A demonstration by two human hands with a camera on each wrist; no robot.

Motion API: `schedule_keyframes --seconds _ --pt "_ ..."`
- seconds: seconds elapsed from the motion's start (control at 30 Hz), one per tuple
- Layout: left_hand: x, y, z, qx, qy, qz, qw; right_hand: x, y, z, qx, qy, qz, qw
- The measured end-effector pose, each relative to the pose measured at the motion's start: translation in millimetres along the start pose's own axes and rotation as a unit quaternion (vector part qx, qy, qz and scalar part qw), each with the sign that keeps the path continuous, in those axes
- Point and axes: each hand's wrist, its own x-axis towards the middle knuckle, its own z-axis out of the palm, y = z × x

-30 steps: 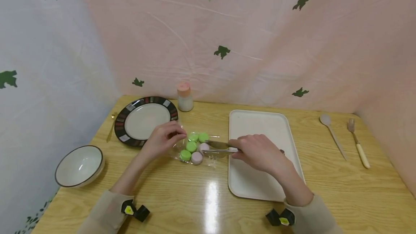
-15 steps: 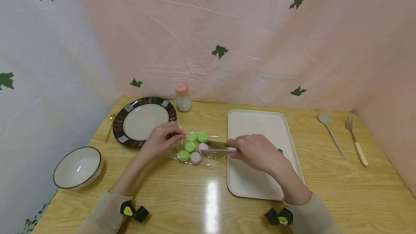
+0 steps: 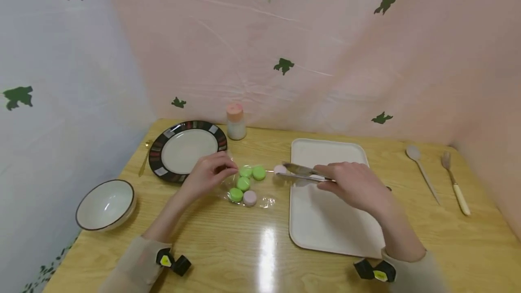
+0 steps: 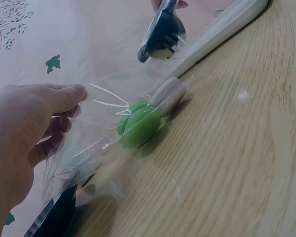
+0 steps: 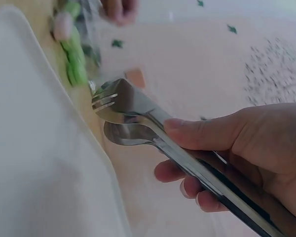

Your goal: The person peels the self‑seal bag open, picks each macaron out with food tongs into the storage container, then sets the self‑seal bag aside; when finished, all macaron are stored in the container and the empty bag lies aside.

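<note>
My left hand (image 3: 208,173) pinches the edge of a clear plastic bag (image 4: 91,131) between thumb and fingertips. In the bag lie several green macarons (image 3: 243,183) and one pale purple macaron (image 3: 250,198). My right hand (image 3: 355,185) grips metal serving tongs (image 3: 303,173) with one forked end and one spoon-like end. At the tongs' tips in the head view is another pale purple macaron (image 3: 279,169), raised near the left edge of the white tray (image 3: 325,234). In the right wrist view the tong ends (image 5: 121,111) hide whatever sits between them.
A dark-rimmed plate (image 3: 167,173) lies behind my left hand, with a small gold spoon (image 3: 144,159) beside it. A bowl (image 3: 106,205) stands front left, a pink-capped shaker (image 3: 236,122) at the back. A spoon (image 3: 423,173) and a fork (image 3: 455,183) lie at the right.
My right hand and the tongs have moved right and slightly up, carrying a purple macaron out of the bag. My left hand stays at the bag.
</note>
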Motion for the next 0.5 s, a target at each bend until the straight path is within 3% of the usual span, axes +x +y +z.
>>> schedule_keyframes --seconds 0.23,0.5 --pt "5.4 -0.2 2.9 0.011 -0.008 0.008 0.9999 -13 58 -8 0.011 0.001 0.058 0.998" --pt "1.8 1.1 1.7 0.01 0.002 0.015 0.9998 -5 77 -4 -0.012 -0.018 0.085 0.996"
